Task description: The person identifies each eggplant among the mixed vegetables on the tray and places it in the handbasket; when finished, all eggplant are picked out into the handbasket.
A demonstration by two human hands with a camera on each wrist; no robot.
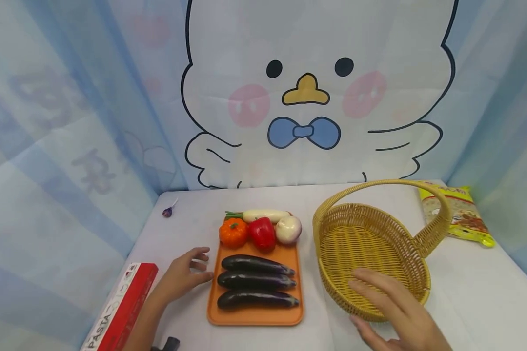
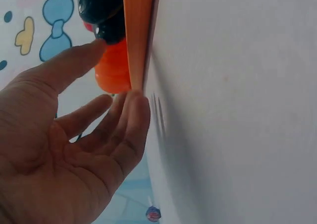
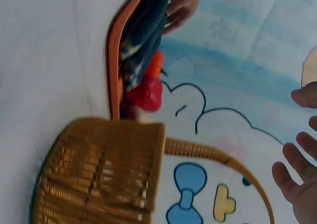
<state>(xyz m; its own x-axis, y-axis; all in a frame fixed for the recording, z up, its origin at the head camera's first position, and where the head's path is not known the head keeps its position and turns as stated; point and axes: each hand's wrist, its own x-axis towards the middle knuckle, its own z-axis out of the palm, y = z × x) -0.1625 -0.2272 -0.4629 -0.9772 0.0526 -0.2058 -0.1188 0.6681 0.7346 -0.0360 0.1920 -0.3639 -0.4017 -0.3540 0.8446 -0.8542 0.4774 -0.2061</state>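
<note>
An orange tray (image 1: 256, 318) carries several dark eggplants (image 1: 258, 281) in a row. At its far end sit an orange pumpkin (image 1: 234, 233), a red bell pepper (image 1: 262, 234), a white-purple onion (image 1: 288, 229) and a long white radish (image 1: 265, 215). Beside the tray's left edge is my left hand (image 1: 185, 276), fingers loosely bent and fingertips right at the rim; it holds nothing. A woven wicker basket (image 1: 329, 265) with a tall arched handle stands right of the tray. Over the basket's near side hovers my right hand (image 1: 397, 312), fingers spread and holding nothing.
A red PASTA box (image 1: 127, 302) lies at the table's left edge. Farther back is a small purple bulb (image 1: 167, 212). Behind the basket's handle lies a yellow food packet (image 1: 461, 214). Printed curtains (image 1: 303, 165) close in the back and sides of the white table.
</note>
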